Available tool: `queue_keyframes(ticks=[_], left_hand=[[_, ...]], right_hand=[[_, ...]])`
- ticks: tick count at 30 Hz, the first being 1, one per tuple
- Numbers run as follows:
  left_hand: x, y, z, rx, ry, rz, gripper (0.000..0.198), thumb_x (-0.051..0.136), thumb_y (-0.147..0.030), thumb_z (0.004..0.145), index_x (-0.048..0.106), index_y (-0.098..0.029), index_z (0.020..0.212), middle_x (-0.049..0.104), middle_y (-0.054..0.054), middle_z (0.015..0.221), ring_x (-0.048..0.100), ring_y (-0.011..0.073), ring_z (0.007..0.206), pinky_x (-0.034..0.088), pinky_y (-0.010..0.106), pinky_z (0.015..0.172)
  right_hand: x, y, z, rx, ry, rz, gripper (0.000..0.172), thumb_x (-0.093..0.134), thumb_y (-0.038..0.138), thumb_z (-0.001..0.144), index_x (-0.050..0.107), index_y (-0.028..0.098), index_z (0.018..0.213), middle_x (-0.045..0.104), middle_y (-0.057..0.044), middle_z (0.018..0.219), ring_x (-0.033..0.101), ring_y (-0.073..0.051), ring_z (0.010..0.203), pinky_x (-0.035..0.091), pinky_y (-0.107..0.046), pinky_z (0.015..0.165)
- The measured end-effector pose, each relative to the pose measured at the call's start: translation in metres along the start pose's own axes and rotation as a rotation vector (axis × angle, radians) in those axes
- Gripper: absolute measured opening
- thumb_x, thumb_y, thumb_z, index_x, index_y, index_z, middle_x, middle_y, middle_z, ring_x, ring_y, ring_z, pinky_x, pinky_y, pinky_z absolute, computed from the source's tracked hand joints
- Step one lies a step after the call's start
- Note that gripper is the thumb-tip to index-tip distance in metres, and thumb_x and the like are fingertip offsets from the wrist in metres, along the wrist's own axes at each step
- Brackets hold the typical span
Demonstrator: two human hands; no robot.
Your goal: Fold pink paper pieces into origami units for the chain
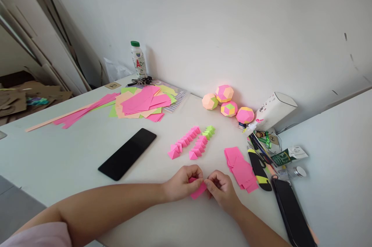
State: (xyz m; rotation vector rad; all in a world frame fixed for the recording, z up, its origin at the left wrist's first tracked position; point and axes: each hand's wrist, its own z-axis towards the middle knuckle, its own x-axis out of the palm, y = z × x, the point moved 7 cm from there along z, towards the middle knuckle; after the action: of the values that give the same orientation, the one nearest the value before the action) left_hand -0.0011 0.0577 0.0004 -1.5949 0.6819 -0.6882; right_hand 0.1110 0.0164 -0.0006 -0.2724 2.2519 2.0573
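Near the table's front, my left hand (184, 182) and my right hand (222, 191) pinch a small pink paper piece (199, 190) between them. Its upper edge is hidden behind my fingers. Just beyond my hands lie two rows of folded paper units, one a pink row (185, 141), the other a pink row (198, 147) with green units (208, 132) at its far end. To the right of my right hand is a loose stack of pink paper slips (240, 169).
A black phone (128, 154) lies left of the rows. Coloured paper sheets (142, 102), keys (142, 81) and a bottle (138, 59) are at the back left. Several paper balls (229, 108) rest by the wall. A yellow-black cutter (259, 169) and a black case (293, 212) lie right.
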Motion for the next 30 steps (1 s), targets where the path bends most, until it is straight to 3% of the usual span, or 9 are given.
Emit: queue_keyframes(ticks=[8, 30], left_hand=[[-0.0013, -0.0012, 0.0003, 0.016, -0.018, 0.026, 0.022, 0.059, -0.033, 0.075, 0.045, -0.017, 0.068, 0.043, -0.005, 0.058, 0.037, 0.0082, 0.052, 0.031, 0.02, 0.047], [-0.0015, -0.0012, -0.0006, 0.018, -0.013, 0.034, 0.02, 0.056, -0.031, 0.077, 0.045, -0.017, 0.068, 0.044, -0.004, 0.059, 0.039, 0.0085, 0.052, 0.033, 0.02, 0.047]], right_hand=[[0.0001, -0.003, 0.0005, 0.01, -0.015, 0.064, 0.03, 0.061, 0.046, 0.08, 0.048, 0.02, 0.076, 0.052, 0.005, 0.059, 0.051, -0.01, 0.047, 0.042, -0.022, 0.045], [0.0006, -0.0043, 0.0022, 0.018, 0.003, 0.051, 0.031, 0.061, 0.045, 0.082, 0.047, 0.019, 0.072, 0.052, 0.005, 0.054, 0.05, -0.01, 0.045, 0.038, -0.021, 0.044]])
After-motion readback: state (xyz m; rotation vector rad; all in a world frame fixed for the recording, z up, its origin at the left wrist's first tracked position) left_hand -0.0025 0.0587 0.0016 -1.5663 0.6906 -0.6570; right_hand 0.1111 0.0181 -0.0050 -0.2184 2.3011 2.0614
